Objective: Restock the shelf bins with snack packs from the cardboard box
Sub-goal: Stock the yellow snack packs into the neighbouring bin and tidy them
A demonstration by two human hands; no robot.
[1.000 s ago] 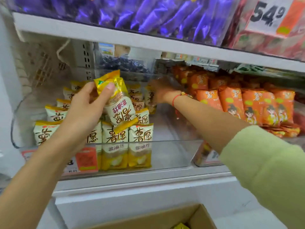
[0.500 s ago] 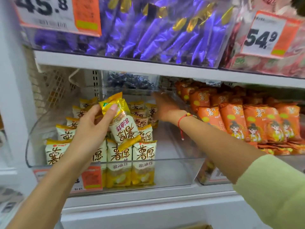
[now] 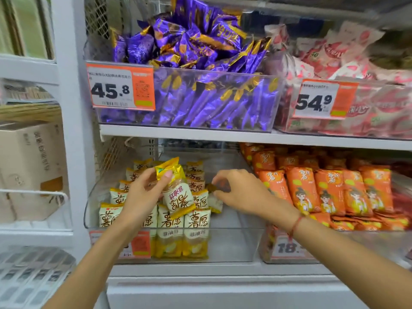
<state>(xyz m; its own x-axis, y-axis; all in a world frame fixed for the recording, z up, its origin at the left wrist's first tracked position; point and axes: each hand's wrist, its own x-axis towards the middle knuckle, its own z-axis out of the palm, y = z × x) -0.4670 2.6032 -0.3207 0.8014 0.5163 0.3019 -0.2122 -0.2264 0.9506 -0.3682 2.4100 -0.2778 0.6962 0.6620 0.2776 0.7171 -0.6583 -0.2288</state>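
Over the bin, left hand pinches yellow pack.

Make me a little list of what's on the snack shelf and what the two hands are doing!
left hand: holds a yellow-and-cream snack pack upside down over the clear bin
right hand: reaches into the same bin, fingers closed on a small pack
bin contents: standing rows of matching packs on the left, bare floor on the right
neighbour bin: orange packs
shelf above: purple packs, price tag 45.8
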